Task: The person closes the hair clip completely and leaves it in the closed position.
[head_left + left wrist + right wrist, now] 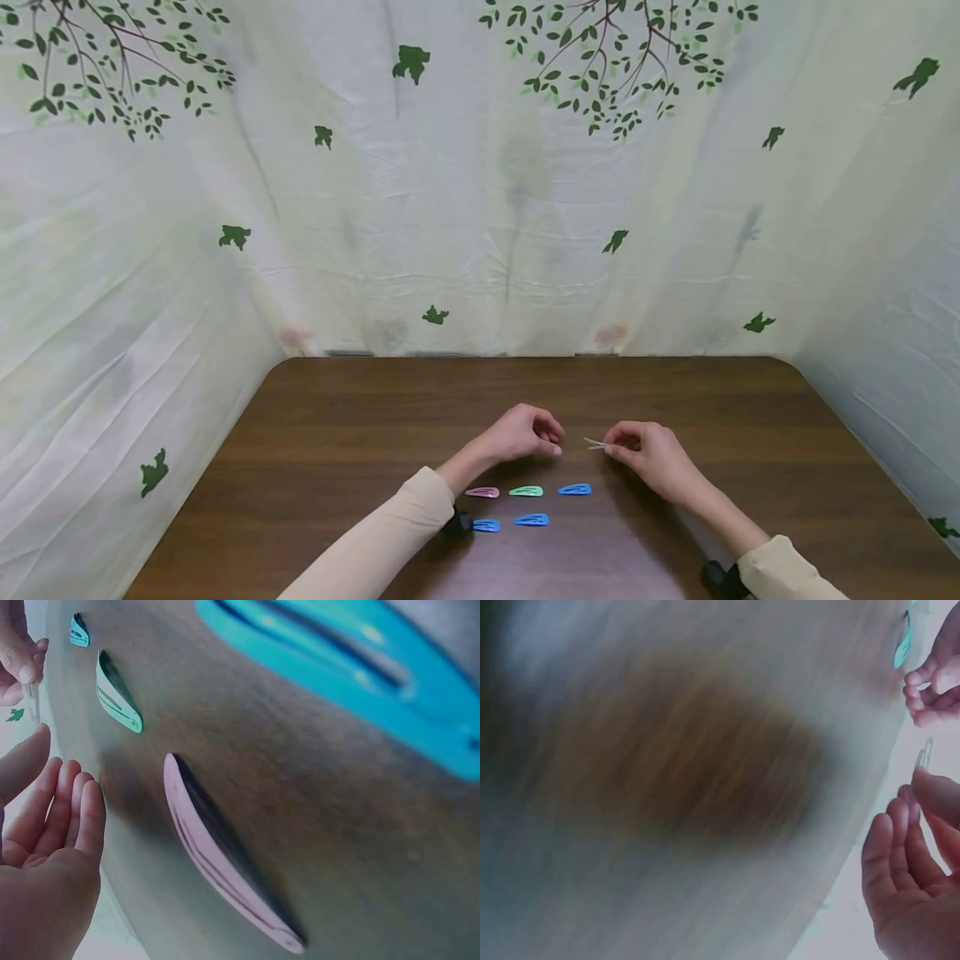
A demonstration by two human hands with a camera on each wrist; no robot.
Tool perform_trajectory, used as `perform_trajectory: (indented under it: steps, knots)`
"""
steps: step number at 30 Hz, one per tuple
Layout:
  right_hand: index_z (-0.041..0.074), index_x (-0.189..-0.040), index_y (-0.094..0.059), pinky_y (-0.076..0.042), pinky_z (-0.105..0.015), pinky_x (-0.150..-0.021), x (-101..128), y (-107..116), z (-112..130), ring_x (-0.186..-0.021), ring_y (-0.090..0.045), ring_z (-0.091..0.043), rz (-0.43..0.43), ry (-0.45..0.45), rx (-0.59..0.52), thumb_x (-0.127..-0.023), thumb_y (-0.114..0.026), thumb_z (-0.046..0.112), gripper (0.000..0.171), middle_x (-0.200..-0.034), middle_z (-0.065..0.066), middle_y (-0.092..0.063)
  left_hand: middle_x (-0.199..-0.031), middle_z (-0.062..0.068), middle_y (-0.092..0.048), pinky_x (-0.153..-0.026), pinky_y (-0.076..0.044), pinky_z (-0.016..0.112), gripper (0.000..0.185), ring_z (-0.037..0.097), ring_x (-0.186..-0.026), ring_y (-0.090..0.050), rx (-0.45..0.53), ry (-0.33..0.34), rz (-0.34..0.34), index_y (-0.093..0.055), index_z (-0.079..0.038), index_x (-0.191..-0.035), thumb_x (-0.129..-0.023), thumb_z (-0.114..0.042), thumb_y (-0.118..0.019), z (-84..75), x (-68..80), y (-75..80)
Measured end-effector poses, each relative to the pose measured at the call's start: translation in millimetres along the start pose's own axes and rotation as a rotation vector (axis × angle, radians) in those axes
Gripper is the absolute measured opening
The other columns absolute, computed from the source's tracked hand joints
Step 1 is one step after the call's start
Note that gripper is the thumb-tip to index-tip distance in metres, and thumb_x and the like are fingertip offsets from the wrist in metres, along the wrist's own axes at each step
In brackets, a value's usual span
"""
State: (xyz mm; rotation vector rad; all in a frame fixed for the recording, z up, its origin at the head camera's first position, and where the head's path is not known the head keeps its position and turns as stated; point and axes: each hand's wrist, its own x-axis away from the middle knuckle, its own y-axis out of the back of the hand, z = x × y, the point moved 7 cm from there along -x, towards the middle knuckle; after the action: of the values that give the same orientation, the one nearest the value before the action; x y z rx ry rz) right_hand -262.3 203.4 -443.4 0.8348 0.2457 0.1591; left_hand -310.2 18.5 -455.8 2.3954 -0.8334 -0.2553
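My right hand (652,454) pinches a pale snap hair clip (593,443) between thumb and fingers, above the table. The clip's two parts stand apart in a narrow V that points towards my left hand (521,435). That left hand holds nothing; its fingers are loosely bent, a short gap from the clip. Below the hands, a pink hair clip (482,492), a green hair clip (527,492) and a blue hair clip (575,489) lie in a row. Nearer to me lie two more blue clips, one (532,520) fully seen, the other (486,526) partly behind the left wrist.
The brown wooden table (337,417) has rounded far corners. Behind it and at both sides hangs a pale curtain (465,208) printed with leaves and branches. A dark wrist device (723,579) sits at the right cuff.
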Motion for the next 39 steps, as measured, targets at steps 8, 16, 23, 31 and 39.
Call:
perform_trajectory:
  steps: [8,16,23,31,39]
  knots:
    - [0.019,-0.092,-0.073,-0.052,-0.028,-0.07,3,1,16,-0.078,-0.063,-0.009,-0.108,0.021,-0.067,-0.087,-0.076,0.014,0.007,-0.086,0.012,-0.068,-0.083,-0.004,-0.067,-0.066,-0.048,0.022,0.02,0.013,-0.077,-0.06,0.059,0.003,-0.027,-0.074,-0.001,-0.101,-0.082,-0.005,-0.078,-0.6,12.1,8.7]
    - [0.017,-0.094,-0.073,-0.052,-0.027,-0.068,4,-1,30,-0.076,-0.061,-0.01,-0.15,0.051,-0.129,-0.087,-0.075,0.008,0.012,-0.087,0.009,-0.068,-0.082,-0.003,-0.067,-0.067,-0.049,0.022,0.021,0.013,-0.075,-0.061,0.092,-0.029,-0.068,-0.073,0.001,-0.103,-0.083,-0.005,-0.078,-7.5,23.1,15.0]
    - [0.018,-0.097,-0.072,-0.054,-0.029,-0.073,7,-1,45,-0.079,-0.063,-0.009,-0.183,0.082,-0.183,-0.089,-0.073,0.007,0.014,-0.089,0.01,-0.067,-0.089,0.004,-0.069,-0.075,-0.052,0.024,0.024,0.013,-0.08,-0.062,0.12,-0.062,-0.123,-0.072,0.002,-0.104,-0.083,-0.006,-0.078,-12.1,36.0,27.2]
    - [0.018,-0.097,-0.072,-0.054,-0.027,-0.073,13,0,63,-0.08,-0.064,-0.013,-0.211,0.125,-0.248,-0.089,-0.072,0.004,0.016,-0.091,0.005,-0.067,-0.099,0.015,-0.069,-0.081,-0.052,0.03,0.023,0.013,-0.084,-0.062,0.093,-0.075,-0.171,-0.072,-0.002,-0.105,-0.083,-0.007,-0.078,-21.1,55.8,42.5]
    - [0.02,-0.099,-0.072,-0.055,-0.03,-0.077,22,2,81,-0.083,-0.064,-0.011,-0.229,0.165,-0.325,-0.09,-0.072,0.01,0.013,-0.092,0.002,-0.068,-0.102,0.005,-0.068,-0.084,-0.053,0.034,0.022,0.017,-0.09,-0.064,0.117,-0.079,-0.24,-0.072,-0.011,-0.106,-0.084,-0.013,-0.079,-29.0,82.6,51.6]
